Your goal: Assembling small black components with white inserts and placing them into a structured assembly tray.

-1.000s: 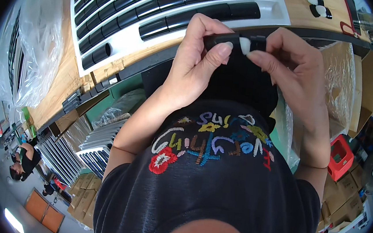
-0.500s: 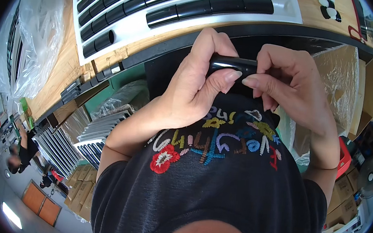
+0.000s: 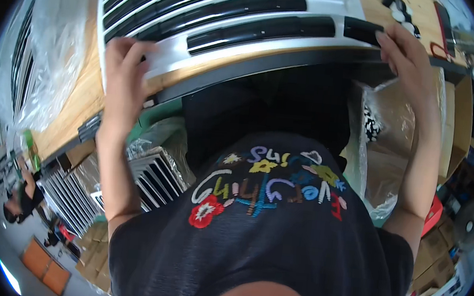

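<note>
My right hand [image 3: 406, 55] pinches the right end of a glossy black curved piece [image 3: 361, 31] at the lower right part of a white slatted panel [image 3: 172, 52]. This piece lines up with a long black strip [image 3: 264, 33] on the panel's nearest row. Over the panel's near left corner, my left hand [image 3: 124, 70] is blurred, its fingers curled around a short black tube piece [image 3: 144, 58]. Only a dark bit of that tube shows between thumb and fingers. More black strips [image 3: 203, 15] lie in rows across the panel.
The panel lies on a wooden workbench [image 3: 87, 87] with a dark front edge. Clear plastic wrap [image 3: 57, 47] covers panels at left. Black and white small parts [image 3: 401, 13] sit at the far right. Below are stacked slatted panels [image 3: 158, 178] and a plastic-lined carton [image 3: 391, 156].
Both hands have parted from in front of my chest, going up to the panel. The black piece has gone with my right hand to the panel's right; my left has reached the left corner.
</note>
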The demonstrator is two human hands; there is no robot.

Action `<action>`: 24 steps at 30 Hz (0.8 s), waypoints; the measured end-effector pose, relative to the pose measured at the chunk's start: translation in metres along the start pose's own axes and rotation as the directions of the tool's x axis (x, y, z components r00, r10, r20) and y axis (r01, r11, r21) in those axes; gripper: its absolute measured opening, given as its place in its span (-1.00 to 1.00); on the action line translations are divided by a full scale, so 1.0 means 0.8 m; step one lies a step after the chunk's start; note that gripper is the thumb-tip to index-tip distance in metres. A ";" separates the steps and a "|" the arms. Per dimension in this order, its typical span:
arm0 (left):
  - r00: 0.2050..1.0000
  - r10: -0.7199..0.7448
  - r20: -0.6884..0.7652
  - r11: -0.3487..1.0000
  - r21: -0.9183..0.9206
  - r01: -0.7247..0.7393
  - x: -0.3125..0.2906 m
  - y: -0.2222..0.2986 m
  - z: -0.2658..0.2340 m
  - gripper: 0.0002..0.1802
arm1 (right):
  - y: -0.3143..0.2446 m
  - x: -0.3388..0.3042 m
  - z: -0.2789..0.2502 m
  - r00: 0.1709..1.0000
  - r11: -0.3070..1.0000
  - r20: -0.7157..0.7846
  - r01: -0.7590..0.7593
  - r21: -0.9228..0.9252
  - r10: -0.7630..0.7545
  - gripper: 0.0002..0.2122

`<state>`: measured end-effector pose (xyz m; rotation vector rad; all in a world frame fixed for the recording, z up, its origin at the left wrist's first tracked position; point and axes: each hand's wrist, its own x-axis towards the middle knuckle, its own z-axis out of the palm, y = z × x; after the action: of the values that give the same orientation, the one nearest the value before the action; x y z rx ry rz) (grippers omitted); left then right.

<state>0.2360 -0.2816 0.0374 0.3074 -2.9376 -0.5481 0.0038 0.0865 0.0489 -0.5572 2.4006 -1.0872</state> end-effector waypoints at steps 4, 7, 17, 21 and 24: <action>0.991 0.030 0.127 0.968 0.242 -0.060 -0.009 -0.028 -0.015 -0.69 | 0.038 0.038 -0.002 0.992 0.977 0.027 0.123 -0.176 -0.120 -0.76; 0.984 0.031 0.176 0.957 0.280 -0.081 -0.001 -0.025 -0.012 -0.77 | 0.038 0.046 0.004 0.987 0.968 0.052 0.160 -0.195 -0.153 -0.72; 0.994 -0.036 -0.100 0.607 -0.792 -0.058 0.003 0.040 0.028 -0.70 | 0.037 0.038 0.026 0.965 0.958 -0.067 0.238 -0.162 -0.252 -0.74; 0.989 -0.147 -0.003 0.269 -0.962 0.037 0.011 0.096 0.063 -0.61 | 0.061 0.047 -0.021 0.804 0.921 -0.579 -0.111 -0.373 -0.138 -0.67; 0.982 -0.051 0.181 -0.213 -0.963 0.167 0.023 0.128 0.088 -0.71 | 0.126 0.059 -0.038 0.759 0.791 -0.557 -0.094 -0.605 -0.337 -0.67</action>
<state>0.1880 -0.1683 0.0117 0.2670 -1.3958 -2.6446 -0.0692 0.1412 -0.0222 -0.6258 3.4227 -0.5623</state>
